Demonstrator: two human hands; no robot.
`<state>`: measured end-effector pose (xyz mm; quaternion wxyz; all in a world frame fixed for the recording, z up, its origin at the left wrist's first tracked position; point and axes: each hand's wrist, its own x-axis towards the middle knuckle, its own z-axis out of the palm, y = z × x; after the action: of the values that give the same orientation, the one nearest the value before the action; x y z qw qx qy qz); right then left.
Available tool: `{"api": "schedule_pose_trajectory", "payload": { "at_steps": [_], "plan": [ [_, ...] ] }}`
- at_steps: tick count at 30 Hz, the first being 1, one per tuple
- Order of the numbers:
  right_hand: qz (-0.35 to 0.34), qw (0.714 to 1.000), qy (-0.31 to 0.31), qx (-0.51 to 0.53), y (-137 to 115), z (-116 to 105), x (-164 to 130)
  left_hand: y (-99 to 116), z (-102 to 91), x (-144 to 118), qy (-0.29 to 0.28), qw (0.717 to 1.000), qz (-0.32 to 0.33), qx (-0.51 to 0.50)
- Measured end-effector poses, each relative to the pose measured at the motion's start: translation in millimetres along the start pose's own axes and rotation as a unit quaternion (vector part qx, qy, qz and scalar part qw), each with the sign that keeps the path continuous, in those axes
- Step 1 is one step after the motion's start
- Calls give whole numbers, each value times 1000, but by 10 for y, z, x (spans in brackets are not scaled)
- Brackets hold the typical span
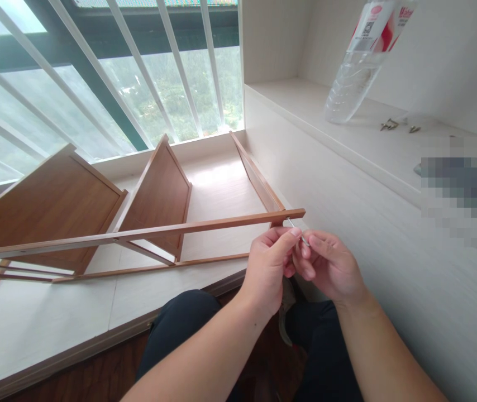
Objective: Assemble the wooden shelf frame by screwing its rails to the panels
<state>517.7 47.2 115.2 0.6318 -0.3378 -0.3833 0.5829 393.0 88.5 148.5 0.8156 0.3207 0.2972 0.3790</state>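
Both hands, left hand (268,262) and right hand (327,267), pinch a thin, stiff, slippery metal hex key (297,231) at its shank, tip entering the light brown wooden rail (180,229) just above the fingers.

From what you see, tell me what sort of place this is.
Likely a high-rise home: a barred window over distant trees, a pale window ledge bearing a wooden rack, and a built-in shelf.

Both forearms raised from below, bare, converging ahead of the knees; left hand (268,262) curled, thumb and forefinger pinched at the tips; right hand (329,267) just beside it, fingertips touching the left's, fingers bent inward.
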Motion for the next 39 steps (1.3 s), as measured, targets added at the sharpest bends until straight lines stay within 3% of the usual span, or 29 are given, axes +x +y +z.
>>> {"api": "schedule_pose_trajectory", "payload": {
  "at_steps": [4,7,11,14,18,23,33,39],
  "plan": [
    [56,997,-29,35,31,-76,0,9,-24,17,13,1000,-4,7],
    [60,997,-27,35,47,-62,1,18,-33,19,3,1000,-7,19],
    [-2,1000,-2,11,46,9,12,22,-26,1,-37,999,2,39],
    [-77,995,40,-41,94,22,10,15,-13,-13,-30,998,10,53],
    [-175,963,98,-178,207,-28,-37,1,-1,-22,-8,999,4,32],
    [-239,908,81,-334,213,0,-83,-7,-7,-20,15,1000,-1,6],
    [-272,866,127,-400,173,69,-67,-3,7,1,21,1000,-7,-20],
    [-326,812,176,-452,143,99,-80,-14,-1,16,27,999,-12,-17]
  ]
}}
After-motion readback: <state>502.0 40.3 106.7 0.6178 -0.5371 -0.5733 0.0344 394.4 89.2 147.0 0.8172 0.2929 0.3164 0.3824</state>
